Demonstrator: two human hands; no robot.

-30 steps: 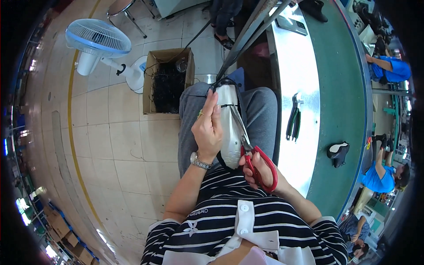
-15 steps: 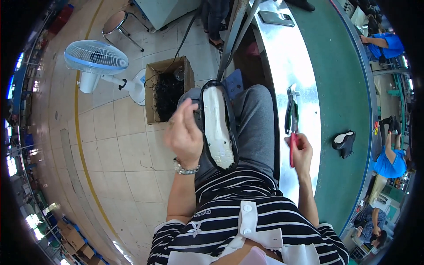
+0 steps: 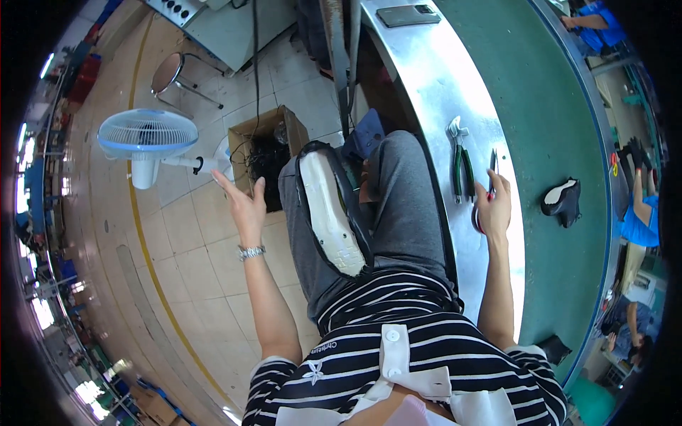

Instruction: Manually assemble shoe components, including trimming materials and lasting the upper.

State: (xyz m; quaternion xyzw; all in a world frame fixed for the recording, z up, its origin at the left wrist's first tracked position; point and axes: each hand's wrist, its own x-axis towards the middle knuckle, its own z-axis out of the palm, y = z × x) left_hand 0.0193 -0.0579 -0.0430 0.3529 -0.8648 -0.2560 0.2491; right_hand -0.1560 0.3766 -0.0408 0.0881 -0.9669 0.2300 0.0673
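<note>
Across my left thigh lies a black shoe upper, bottom up, with its white inner sole (image 3: 328,206) showing and its black edge folded around it. My left hand (image 3: 246,211) is off to the left near the cardboard box, fingers spread and nothing in them. Over the metal bench at the right, my right hand (image 3: 495,207) holds scissors (image 3: 494,162) with a dark pointed blade and red handles, partly hidden by the fingers. Beside it on the bench are pincers (image 3: 462,167) with dark green handles.
A cardboard box (image 3: 236,174) with black scraps stands on the floor, near a blue-white fan (image 3: 145,135) and a stool (image 3: 168,73). The metal bench (image 3: 455,78) bears a phone (image 3: 408,15). Beyond it, a green belt (image 3: 518,92) carries a black shoe (image 3: 563,206).
My left hand has swung left, away from the shoe, and its fingers have spread. My right hand has moved forward along the bench with the scissors. The shoe tilts more on my thigh.
</note>
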